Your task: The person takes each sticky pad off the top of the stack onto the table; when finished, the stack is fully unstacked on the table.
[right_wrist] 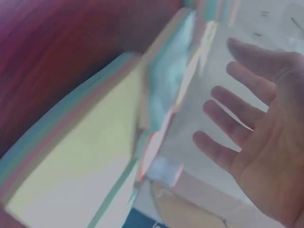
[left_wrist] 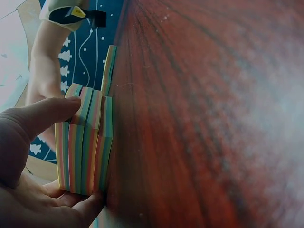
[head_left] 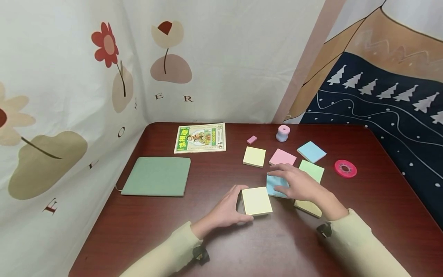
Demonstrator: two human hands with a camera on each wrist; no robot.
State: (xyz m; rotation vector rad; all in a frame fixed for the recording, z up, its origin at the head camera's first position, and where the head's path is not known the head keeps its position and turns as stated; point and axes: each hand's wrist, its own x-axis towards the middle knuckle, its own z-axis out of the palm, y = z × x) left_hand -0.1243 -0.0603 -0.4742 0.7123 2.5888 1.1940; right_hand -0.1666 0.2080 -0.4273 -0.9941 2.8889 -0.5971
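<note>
My left hand (head_left: 226,209) grips a stack of sticky note pads (head_left: 257,201), thumb on the near side and fingers on the far side. From the left wrist, the stack (left_wrist: 83,147) shows several pads with striped coloured edges, low against the table. My right hand (head_left: 299,184) hovers over a blue sticky note pad (head_left: 273,186), its fingers spread and holding nothing. From the right wrist, the hand (right_wrist: 270,152) looks apart from the pads. A yellow pad (head_left: 308,207) lies partly under the right wrist, and a green pad (head_left: 313,170) is partly covered by the hand.
Farther back lie a yellow pad (head_left: 254,156), a pink pad (head_left: 282,157), another blue pad (head_left: 312,152), a small pink block (head_left: 252,139) and a pink-and-blue spool-shaped object (head_left: 283,133). A red ring (head_left: 345,168) is at right; a green folder-like item (head_left: 157,177) and a booklet (head_left: 200,138) at left.
</note>
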